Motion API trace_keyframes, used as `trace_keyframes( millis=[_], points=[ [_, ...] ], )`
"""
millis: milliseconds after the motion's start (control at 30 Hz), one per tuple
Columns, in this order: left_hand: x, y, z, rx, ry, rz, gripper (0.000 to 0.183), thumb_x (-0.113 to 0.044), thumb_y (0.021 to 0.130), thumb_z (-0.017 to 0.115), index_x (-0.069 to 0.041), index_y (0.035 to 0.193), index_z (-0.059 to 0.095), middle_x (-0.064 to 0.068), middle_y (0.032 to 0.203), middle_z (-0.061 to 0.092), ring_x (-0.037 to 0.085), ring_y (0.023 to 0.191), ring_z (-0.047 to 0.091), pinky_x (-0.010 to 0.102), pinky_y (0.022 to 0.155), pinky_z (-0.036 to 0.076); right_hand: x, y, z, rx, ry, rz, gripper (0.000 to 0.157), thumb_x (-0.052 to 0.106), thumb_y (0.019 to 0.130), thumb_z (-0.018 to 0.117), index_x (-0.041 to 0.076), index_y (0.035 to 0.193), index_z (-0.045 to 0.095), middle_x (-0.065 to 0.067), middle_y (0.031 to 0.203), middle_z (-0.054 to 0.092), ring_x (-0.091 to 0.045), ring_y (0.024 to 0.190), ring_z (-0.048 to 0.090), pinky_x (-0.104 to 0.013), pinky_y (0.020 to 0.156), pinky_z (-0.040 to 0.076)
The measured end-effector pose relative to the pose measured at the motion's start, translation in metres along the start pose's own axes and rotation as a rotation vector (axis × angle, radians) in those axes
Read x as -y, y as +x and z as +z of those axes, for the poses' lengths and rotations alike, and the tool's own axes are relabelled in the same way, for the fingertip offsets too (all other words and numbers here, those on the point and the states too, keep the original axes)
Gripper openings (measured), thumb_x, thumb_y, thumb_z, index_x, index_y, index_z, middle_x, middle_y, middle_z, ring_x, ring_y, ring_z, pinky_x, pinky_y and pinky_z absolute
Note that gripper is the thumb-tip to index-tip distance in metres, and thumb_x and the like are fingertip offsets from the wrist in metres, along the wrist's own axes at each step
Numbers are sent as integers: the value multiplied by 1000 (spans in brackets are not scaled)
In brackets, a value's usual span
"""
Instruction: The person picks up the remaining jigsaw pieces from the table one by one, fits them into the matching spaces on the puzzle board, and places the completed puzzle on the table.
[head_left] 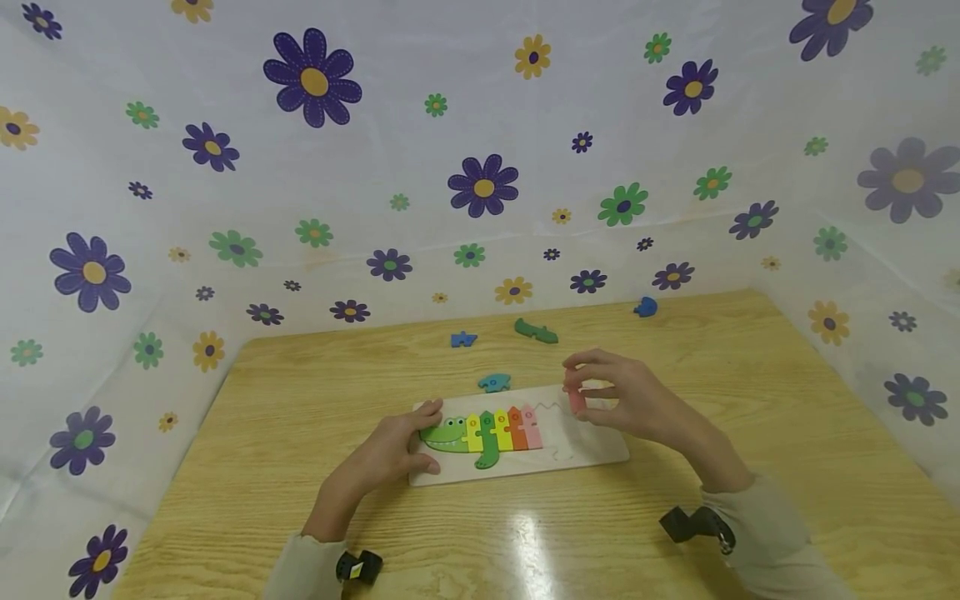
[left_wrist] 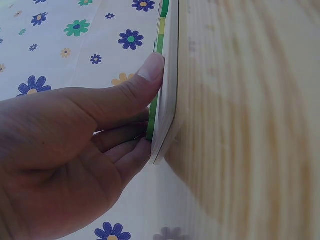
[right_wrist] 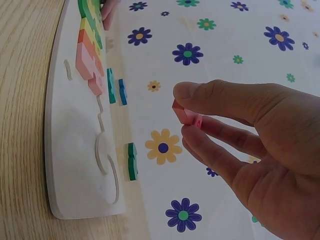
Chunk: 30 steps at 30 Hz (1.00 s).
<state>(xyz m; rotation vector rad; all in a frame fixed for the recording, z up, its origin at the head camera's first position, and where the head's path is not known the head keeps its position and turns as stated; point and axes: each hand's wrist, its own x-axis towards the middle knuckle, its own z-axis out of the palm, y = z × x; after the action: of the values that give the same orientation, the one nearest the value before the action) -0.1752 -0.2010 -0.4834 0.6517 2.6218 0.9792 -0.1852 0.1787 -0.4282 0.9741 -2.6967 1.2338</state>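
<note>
A pale wooden puzzle board (head_left: pixel 585 450) lies on the table, its left part filled with crocodile pieces: a green head (head_left: pixel 446 435), then numbered yellow, green, yellow, orange and pink pieces. My left hand (head_left: pixel 390 446) rests on the board's left end, thumb and fingertips against its top face beside the head. Above the board's right part, my right hand (head_left: pixel 630 396) pinches a pink puzzle piece (head_left: pixel 575 398) between thumb and fingers. In the right wrist view this pink piece (right_wrist: pixel 184 113) is held up off the board, partly covered by the fingers.
Behind the board lie a light blue piece (head_left: pixel 495 382), a blue piece (head_left: pixel 463 339) and a long green piece (head_left: pixel 536 331). A rounded blue piece (head_left: pixel 646 307) sits near the table's back edge. A flower-printed cloth (head_left: pixel 420 150) stands around the wooden table (head_left: pixel 300 392).
</note>
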Motion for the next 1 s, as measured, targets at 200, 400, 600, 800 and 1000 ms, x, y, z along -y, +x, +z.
trace_keyframes(
  millis=[200,400,600,800,1000],
  points=[
    [0,-1,0,2,2,7,76,-11,82,85,5,147,50,13,163,35,31,153,27,47,122,27,0,0,2,7,5,11,32,-6,82,83,7,110,75,-14,133,63,-37,122,62,-40,86,62],
    [0,-1,0,2,-2,13,76,-10,82,85,6,147,49,13,163,35,32,153,27,47,122,27,0,1,3,13,9,19,33,-5,81,84,7,111,75,-13,134,63,-35,122,62,-39,88,61],
    [-1,-1,0,0,1,5,76,-10,83,84,5,148,49,12,163,35,30,153,27,46,122,27,-1,1,4,10,13,6,32,-5,81,84,6,111,75,-14,133,63,-37,121,62,-43,87,61],
    [-2,-1,0,-5,8,6,76,-10,83,84,5,148,49,13,163,36,31,153,27,47,122,28,-1,1,5,1,13,-15,32,-6,81,83,6,110,75,-14,132,64,-37,119,63,-43,85,62],
    [-3,-2,-1,0,5,11,76,-9,83,84,6,148,48,14,163,35,31,153,26,48,122,27,-1,2,7,12,1,-8,31,-6,81,83,8,108,75,-14,131,64,-36,118,63,-41,84,62]
  ],
)
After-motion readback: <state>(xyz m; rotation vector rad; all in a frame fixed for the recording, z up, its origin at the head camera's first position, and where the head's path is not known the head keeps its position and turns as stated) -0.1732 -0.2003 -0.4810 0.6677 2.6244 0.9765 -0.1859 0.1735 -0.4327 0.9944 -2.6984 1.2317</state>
